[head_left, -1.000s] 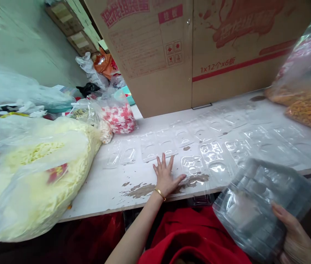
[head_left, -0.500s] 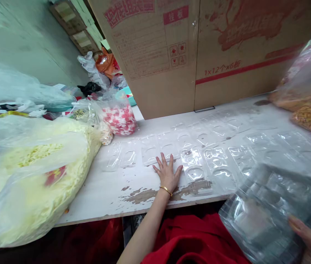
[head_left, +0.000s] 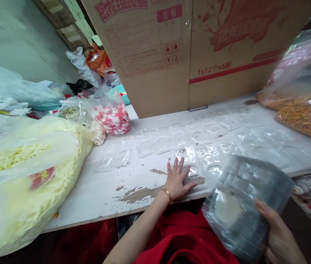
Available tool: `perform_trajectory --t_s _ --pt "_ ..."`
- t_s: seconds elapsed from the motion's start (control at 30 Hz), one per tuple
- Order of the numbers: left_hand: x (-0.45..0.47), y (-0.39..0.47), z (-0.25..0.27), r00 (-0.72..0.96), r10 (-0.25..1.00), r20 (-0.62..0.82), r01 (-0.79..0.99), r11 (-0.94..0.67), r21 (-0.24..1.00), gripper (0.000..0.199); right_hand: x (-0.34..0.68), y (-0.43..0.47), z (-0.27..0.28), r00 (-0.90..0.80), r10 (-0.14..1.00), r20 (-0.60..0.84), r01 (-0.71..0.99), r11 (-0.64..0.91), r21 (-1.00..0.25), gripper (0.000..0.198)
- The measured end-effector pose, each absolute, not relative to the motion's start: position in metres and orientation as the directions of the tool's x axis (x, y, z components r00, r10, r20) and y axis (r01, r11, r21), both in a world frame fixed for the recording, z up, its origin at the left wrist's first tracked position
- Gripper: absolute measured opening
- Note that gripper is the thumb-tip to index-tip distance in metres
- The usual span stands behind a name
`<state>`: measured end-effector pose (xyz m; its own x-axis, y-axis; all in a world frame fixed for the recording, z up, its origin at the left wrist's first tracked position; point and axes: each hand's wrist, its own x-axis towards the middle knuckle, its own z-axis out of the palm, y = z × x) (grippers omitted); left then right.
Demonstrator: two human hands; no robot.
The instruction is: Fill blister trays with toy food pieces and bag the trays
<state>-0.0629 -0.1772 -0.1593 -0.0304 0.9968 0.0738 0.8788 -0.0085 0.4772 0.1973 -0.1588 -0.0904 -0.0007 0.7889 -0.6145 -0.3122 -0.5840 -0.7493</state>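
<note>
My left hand (head_left: 177, 180), with a gold bangle at the wrist, lies flat with fingers spread near the table's front edge. Its fingertips touch the lower part of a clear plastic blister tray (head_left: 186, 153). My right hand (head_left: 280, 234) grips a stack of clear plastic blister trays (head_left: 240, 187) at the lower right, held tilted over the front edge. The thumb presses on top of the stack; the other fingers are mostly hidden beneath. More clear trays (head_left: 209, 156) lie in rows across the white table.
A large cardboard box (head_left: 155, 88) stands at the back. To the left lie a big bag of pale yellow shreds (head_left: 69, 154) and a bag of pink and white pieces (head_left: 114, 119). A bag of orange-brown pieces (head_left: 306, 117) sits on the right. The table's white surface (head_left: 89, 198) is worn in places.
My left hand has slid right and a little toward the front edge, from one group of trays to another. My right hand has brought the stack leftward. The view has shifted slightly right.
</note>
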Motion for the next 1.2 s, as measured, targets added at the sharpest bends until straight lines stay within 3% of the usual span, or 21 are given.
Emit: perform_trajectory --t_s 0.1,0.17,0.27,0.33,0.4,0.53,0.7,0.83,0.97,1.1,1.2 --pt "-0.053 -0.183 -0.130 -0.124 0.978 0.166 0.722 -0.026 0.691 0.061 0.176 -0.164 -0.082 -0.154 0.767 -0.622 -0.311 -0.635 -0.707 0.043" --pt "-0.048 -0.191 -0.094 -0.175 0.964 0.198 0.508 -0.084 0.857 0.041 0.160 -0.169 -0.077 -0.230 0.785 -0.575 -0.258 -0.619 -0.742 0.053" --pt "-0.037 -0.210 -0.040 -0.075 0.991 0.112 0.244 -0.091 0.966 0.028 0.140 -0.178 -0.077 -0.346 0.823 -0.451 -0.210 -0.537 -0.817 0.062" --pt "-0.028 -0.222 -0.019 -0.044 0.998 0.046 0.174 -0.037 0.984 0.022 0.130 -0.184 -0.080 -0.420 0.834 -0.357 -0.207 -0.471 -0.857 0.061" --pt "-0.022 -0.230 -0.014 -0.117 0.993 -0.026 0.113 0.039 0.993 0.020 0.125 -0.190 -0.084 -0.472 0.822 -0.319 -0.205 -0.455 -0.867 0.059" --pt "-0.015 -0.240 -0.027 -0.256 0.950 -0.179 -0.117 0.154 0.981 0.024 0.118 -0.200 -0.084 -0.547 0.745 -0.382 -0.186 -0.553 -0.812 0.056" --pt "-0.014 -0.250 -0.040 -0.286 0.929 -0.235 -0.367 0.120 0.923 0.031 0.112 -0.212 -0.071 -0.559 0.661 -0.500 -0.213 -0.698 -0.684 0.063" --pt "-0.012 -0.258 -0.046 -0.307 0.912 -0.273 -0.415 0.130 0.901 0.034 0.109 -0.218 -0.069 -0.583 0.599 -0.549 -0.195 -0.759 -0.621 0.063" --pt "-0.010 -0.261 -0.048 -0.339 0.885 -0.320 -0.485 0.127 0.865 0.033 0.107 -0.219 -0.074 -0.576 0.576 -0.580 -0.179 -0.781 -0.598 0.047" --pt "-0.041 -0.265 -0.050 -0.548 0.785 -0.290 -0.494 -0.025 0.869 0.027 0.116 -0.210 -0.085 -0.498 0.589 -0.636 -0.234 -0.798 -0.556 0.038" --pt "-0.088 -0.269 -0.066 -0.668 0.695 -0.264 -0.451 -0.097 0.887 0.023 0.133 -0.198 -0.092 -0.380 0.669 -0.639 -0.286 -0.742 -0.607 0.037"
